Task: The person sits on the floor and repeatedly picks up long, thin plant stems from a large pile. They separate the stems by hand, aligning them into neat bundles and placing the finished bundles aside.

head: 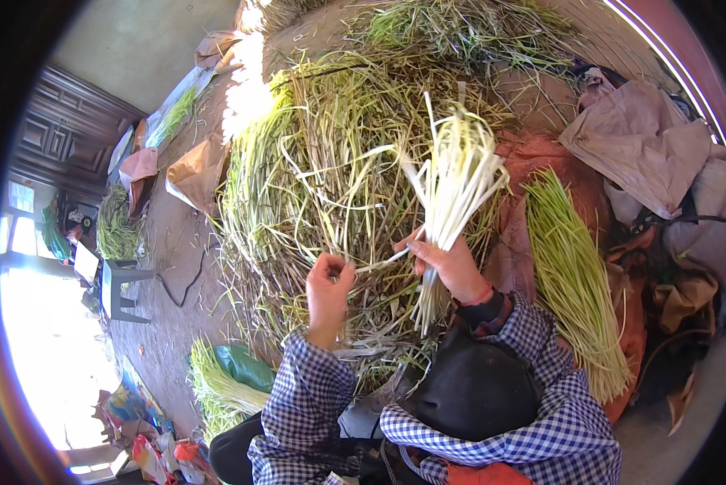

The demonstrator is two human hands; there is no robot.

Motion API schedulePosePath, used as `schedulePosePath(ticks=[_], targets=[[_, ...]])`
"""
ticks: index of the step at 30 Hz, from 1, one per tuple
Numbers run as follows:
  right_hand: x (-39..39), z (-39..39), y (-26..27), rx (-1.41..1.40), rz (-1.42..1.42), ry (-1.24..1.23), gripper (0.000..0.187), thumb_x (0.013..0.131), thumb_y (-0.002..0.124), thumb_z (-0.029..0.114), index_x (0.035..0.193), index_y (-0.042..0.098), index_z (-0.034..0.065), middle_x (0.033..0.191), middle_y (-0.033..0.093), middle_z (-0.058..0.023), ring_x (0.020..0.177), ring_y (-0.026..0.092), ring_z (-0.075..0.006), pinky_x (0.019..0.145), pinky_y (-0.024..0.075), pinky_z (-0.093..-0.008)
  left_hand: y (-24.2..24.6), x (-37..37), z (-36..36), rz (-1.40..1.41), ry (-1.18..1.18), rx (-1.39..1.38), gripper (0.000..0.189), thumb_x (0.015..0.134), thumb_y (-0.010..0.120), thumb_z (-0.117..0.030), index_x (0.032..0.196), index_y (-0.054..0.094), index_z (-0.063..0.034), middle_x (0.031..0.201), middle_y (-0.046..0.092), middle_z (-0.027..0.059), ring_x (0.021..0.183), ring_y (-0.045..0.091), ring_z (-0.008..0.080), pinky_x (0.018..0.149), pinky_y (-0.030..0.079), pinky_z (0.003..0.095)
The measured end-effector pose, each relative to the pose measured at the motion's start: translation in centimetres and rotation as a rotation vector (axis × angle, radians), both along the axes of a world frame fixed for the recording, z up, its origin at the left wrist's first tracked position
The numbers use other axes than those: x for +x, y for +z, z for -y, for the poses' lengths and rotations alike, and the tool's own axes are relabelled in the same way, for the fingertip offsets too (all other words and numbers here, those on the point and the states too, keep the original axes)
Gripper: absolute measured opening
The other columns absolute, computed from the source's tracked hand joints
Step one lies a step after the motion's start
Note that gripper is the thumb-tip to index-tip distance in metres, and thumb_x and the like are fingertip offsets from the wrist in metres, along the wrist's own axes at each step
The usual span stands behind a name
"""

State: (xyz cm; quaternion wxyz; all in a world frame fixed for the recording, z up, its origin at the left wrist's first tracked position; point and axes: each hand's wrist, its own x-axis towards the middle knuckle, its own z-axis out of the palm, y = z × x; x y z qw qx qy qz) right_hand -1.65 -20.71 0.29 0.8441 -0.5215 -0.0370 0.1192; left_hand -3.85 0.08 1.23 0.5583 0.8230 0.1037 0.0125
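In my right hand is a bundle of pale, white-stemmed stalks, gripped low down with the pale ends fanning away from me. A single thin stalk runs from those fingers to my left hand, whose thumb and fingertips are pinched on its other end. Both hands are over a large heap of long green and yellow leafy stalks. Beside my right arm, a neat bundle of green stalks lies on orange-red sacking.
More loose stalks lie beyond the heap. Another green bundle rests by a green bag at lower left. A grey stool stands at left near a dark cable. Crumpled sacks lie at right.
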Motion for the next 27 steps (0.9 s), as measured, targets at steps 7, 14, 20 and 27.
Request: schedulePosePath(ticks=[7,14,20,27], targets=[[0.0,2.1,-0.3,0.168,-0.086,-0.225,0.015,0.085,0.059,0.016,0.088,0.053,0.0025,0.085,0.064,-0.0127,0.052,0.048,-0.0071,0.049,0.0413,-0.0188,-0.9,-1.5,-7.4,-0.057,0.062,0.878,0.011,0.075,0.060,-0.009,0.070,0.050,-0.0076,0.063,0.050,0.0016,0.056,0.045,0.0097,0.049,0.038,0.0262],[-0.6,1.5,1.0,0.139,-0.057,-0.220,0.014,0.084,0.060,0.014,0.088,0.052,0.0035,0.085,0.063,-0.0128,0.051,0.046,-0.0062,0.048,0.0401,-0.0187,1.5,-0.5,0.4,0.239,-0.283,0.566,0.045,0.068,0.074,-0.025,0.105,0.057,-0.0083,0.107,0.058,0.0087,0.094,0.055,0.0218,0.083,0.043,0.0379],[-1.0,1.9,2.0,0.142,-0.047,-0.284,0.013,0.084,0.060,0.014,0.088,0.053,0.0026,0.083,0.063,-0.0110,0.051,0.048,-0.0059,0.047,0.0410,-0.0179,1.9,1.0,4.6,0.572,-0.366,0.629,0.012,0.077,0.065,-0.014,0.087,0.062,-0.0077,0.091,0.065,0.0050,0.085,0.059,0.0139,0.080,0.044,0.0323],[-0.9,5.0,1.3,0.379,-0.082,-0.498,0.019,0.083,0.060,0.017,0.091,0.050,0.0033,0.077,0.059,-0.0103,0.055,0.052,-0.0106,0.053,0.0473,-0.0249,-1.8,-0.8,-6.4,0.361,-0.062,0.928,0.005,0.077,0.063,-0.011,0.079,0.059,-0.0077,0.076,0.062,0.0032,0.069,0.056,0.0138,0.071,0.042,0.0297]])
